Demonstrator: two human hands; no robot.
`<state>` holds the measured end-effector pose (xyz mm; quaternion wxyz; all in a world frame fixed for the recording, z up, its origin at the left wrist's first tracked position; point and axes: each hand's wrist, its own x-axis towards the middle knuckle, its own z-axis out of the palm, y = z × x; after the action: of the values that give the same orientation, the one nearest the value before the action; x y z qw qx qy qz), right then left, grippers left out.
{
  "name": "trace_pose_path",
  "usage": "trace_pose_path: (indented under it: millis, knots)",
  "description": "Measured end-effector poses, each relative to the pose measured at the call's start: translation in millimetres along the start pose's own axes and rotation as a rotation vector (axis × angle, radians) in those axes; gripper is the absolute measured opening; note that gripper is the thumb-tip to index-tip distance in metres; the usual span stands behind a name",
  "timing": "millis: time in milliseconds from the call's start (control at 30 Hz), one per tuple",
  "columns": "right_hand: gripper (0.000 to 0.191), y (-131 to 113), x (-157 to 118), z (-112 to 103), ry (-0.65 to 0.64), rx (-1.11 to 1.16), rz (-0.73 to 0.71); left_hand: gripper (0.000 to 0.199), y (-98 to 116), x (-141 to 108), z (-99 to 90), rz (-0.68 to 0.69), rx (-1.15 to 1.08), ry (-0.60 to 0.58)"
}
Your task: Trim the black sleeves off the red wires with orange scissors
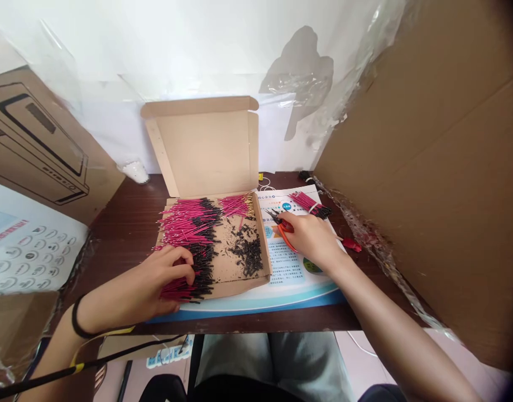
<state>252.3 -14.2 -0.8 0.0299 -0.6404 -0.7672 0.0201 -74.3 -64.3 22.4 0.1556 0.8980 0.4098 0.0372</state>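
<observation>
My left hand is curled over the lower left part of a thick pile of short red wires with black ends, its fingers and thumb closed around some of them. The wires lie in a shallow open cardboard box. My right hand grips small orange-handled wire cutters, just right of the box, with their tips pointing up and left. Loose black scraps are scattered over the box's right half. A smaller group of red wires lies at the back of the box.
The box lid stands upright at the back. A tied bundle of red wires rests on a printed sheet at right. Cardboard walls flank the table. A black cable crosses below my left forearm.
</observation>
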Motion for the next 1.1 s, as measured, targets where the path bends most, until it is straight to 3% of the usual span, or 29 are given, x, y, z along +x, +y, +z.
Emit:
trace_pose_path:
  millis: [67, 133, 300, 467, 600, 933, 1100]
  knots:
    - [0.026, -1.0, 0.7, 1.8, -0.009, 0.01, -0.003, 0.015, -3.6, -2.1, 6.2, -0.007, -0.055, -0.119]
    - [0.027, -1.8, 1.5, 3.8, -0.015, 0.018, 0.0, 0.009, -8.9, -0.2, 9.9, -0.013, -0.11, -0.153]
    - [0.028, -1.7, 3.6, 7.6, -0.018, 0.041, 0.003, 0.009, -13.8, 7.5, 16.2, 0.048, -0.119, -0.056]
    - [0.031, -0.6, 5.5, 10.5, -0.022, 0.067, 0.005, 0.014, -8.1, 10.0, 27.2, 0.078, 0.081, 0.061]
    - [0.032, -0.8, 5.2, 12.0, -0.018, 0.046, 0.005, 0.015, -5.8, 12.7, 25.4, 0.077, 0.17, 0.116]
    - [0.027, -0.1, 4.3, 15.8, 0.002, 0.045, -0.027, 0.016, 4.8, 12.9, 27.5, -0.027, 0.306, 0.16]
    - [0.027, -0.8, 4.8, 15.0, 0.0, 0.039, -0.027, 0.022, 5.6, 12.4, 25.3, -0.068, 0.261, 0.096]
